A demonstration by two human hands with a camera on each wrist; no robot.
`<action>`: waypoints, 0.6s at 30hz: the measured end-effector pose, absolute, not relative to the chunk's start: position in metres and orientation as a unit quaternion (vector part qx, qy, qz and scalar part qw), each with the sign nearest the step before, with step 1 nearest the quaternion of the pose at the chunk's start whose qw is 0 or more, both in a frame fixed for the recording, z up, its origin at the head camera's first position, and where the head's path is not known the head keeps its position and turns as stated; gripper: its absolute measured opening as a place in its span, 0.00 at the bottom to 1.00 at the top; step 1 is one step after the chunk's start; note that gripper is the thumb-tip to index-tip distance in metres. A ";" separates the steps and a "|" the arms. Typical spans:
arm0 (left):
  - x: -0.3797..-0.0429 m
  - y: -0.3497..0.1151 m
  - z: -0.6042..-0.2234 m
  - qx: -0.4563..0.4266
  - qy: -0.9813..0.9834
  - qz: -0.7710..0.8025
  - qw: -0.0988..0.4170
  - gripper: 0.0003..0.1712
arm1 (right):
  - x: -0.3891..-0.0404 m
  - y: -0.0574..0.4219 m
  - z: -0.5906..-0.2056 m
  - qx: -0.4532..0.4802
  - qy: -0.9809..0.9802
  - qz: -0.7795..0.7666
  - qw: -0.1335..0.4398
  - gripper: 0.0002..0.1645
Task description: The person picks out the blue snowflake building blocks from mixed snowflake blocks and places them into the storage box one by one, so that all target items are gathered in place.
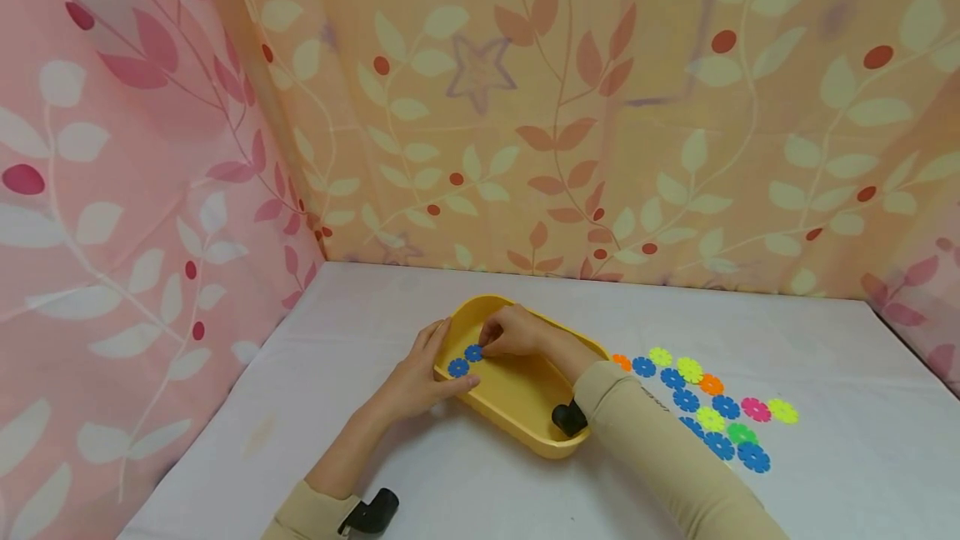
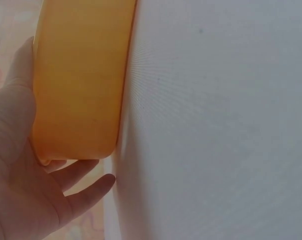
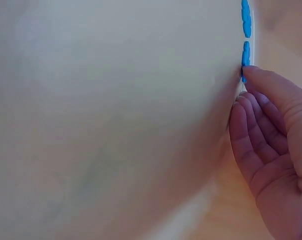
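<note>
A yellow plastic tray stands slantwise on the white table. My left hand holds its left end, with the thumb over the near rim and the fingers around the outside. In the left wrist view, this hand spans the tray's corner. Inside the tray, my right hand pinches the edge of a blue flower-shaped disc with thumb and fingertips. A second blue flower-shaped disc lies right beside it, at the tray's left end. The right wrist view shows both discs edge-on.
Right of the tray, partly behind the right sleeve, lies a loose spread of flower-shaped discs in blue, yellow, orange, green and pink. A patterned curtain rises behind the table, and another stands on the left.
</note>
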State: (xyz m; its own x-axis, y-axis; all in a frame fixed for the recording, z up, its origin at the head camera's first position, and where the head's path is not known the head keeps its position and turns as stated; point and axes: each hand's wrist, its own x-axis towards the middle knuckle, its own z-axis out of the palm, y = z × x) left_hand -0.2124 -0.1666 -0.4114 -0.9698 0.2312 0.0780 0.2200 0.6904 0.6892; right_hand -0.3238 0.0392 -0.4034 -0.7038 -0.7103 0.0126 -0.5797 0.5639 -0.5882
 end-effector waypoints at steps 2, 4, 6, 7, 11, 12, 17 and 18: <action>-0.213 -0.167 -0.411 0.123 0.919 0.374 0.009 0.63 | -0.324 0.040 -0.403 -0.362 0.878 -0.290 0.117 0.05; -0.213 -0.166 -0.412 0.124 0.918 0.375 0.007 0.63 | -0.323 0.040 -0.402 -0.357 0.878 -0.295 0.121 0.05; -0.213 -0.166 -0.412 0.122 0.919 0.374 0.012 0.63 | -0.322 0.041 -0.400 -0.348 0.877 -0.306 0.126 0.05; -0.213 -0.166 -0.412 0.121 0.919 0.375 0.012 0.63 | -0.322 0.041 -0.398 -0.344 0.876 -0.314 0.126 0.06; -0.212 -0.166 -0.411 0.118 0.919 0.376 0.016 0.63 | -0.319 0.042 -0.390 -0.331 0.875 -0.336 0.113 0.07; -0.212 -0.165 -0.411 0.119 0.918 0.377 0.013 0.63 | -0.319 0.043 -0.388 -0.330 0.874 -0.341 0.106 0.08; -0.213 -0.166 -0.412 0.123 0.916 0.382 0.011 0.63 | -0.316 0.045 -0.370 -0.329 0.861 -0.382 0.066 0.12; -0.213 -0.167 -0.413 0.122 0.916 0.382 0.012 0.63 | -0.315 0.046 -0.366 -0.325 0.856 -0.397 0.062 0.12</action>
